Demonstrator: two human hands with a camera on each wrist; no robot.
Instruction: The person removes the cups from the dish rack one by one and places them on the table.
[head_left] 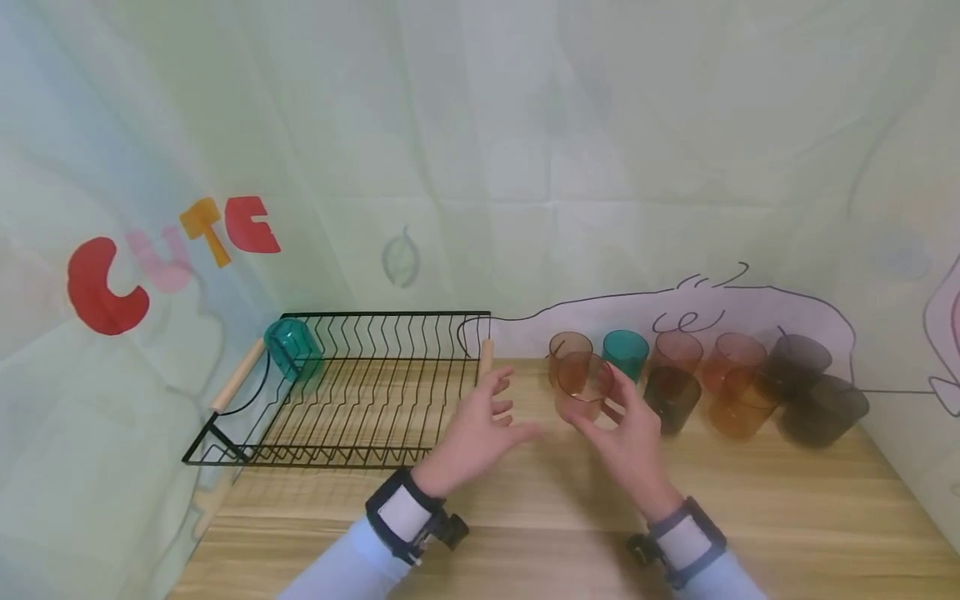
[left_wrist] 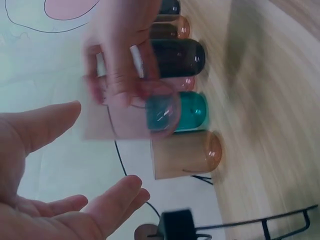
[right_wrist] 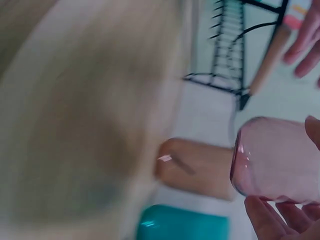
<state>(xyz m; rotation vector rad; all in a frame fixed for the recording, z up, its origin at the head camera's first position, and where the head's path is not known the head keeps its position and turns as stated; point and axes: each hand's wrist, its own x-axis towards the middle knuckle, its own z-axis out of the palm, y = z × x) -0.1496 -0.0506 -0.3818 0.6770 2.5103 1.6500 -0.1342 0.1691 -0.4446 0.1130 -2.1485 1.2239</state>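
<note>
My right hand (head_left: 633, 442) pinches a clear pinkish drinking glass (right_wrist: 277, 160) between thumb and fingers, raised in front of the row of glasses. Left of it, my left hand (head_left: 476, 433) holds nothing, its fingers spread loosely near the right end of the black wire dish rack (head_left: 322, 465). Behind the held glass stand an amber glass (left_wrist: 185, 155) and a teal glass (head_left: 626, 352), both upright on the table. Another teal glass (head_left: 288, 346) leans tilted in the rack's far left corner.
Right of my right hand are several more glasses: a dark one (head_left: 672, 400), a pink one (head_left: 678, 346), an orange one (head_left: 738, 412) and a smoky grey one (head_left: 821, 417). Wooden handles (head_left: 238, 375) sit at the rack's ends. A printed cloth (head_left: 480, 167) hangs behind the wooden table (head_left: 540, 542).
</note>
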